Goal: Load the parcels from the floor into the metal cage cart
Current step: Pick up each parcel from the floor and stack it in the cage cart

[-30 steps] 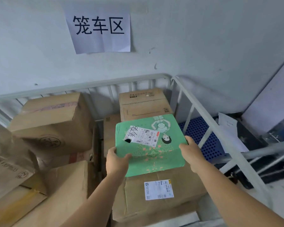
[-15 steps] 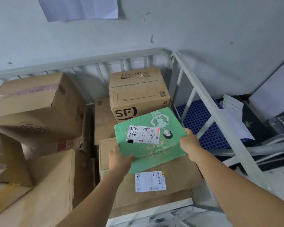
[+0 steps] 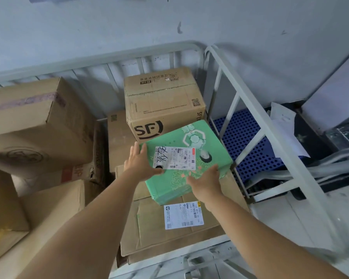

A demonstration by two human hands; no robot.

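Observation:
A green parcel (image 3: 208, 141) with a white shipping label lies tilted on a flat cardboard box (image 3: 155, 230) inside the metal cage cart (image 3: 252, 103). Its far edge sits against the SF carton (image 3: 161, 101). My left hand (image 3: 139, 162) touches the parcel's left edge with straight fingers, thumb near the label. My right hand (image 3: 206, 182) rests on the parcel's near right corner, fingers extended.
Large cardboard boxes (image 3: 30, 125) fill the cart's left side, stacked at angles. Beyond the cart's right rail is a blue perforated pallet (image 3: 244, 137) with white paper (image 3: 284, 127) and grey tubing. A wall stands close behind the cart.
The green parcel went down from mid-air onto the flat box. Both hands loosened from gripping its sides to lying on it with straight fingers. The view tilted downward.

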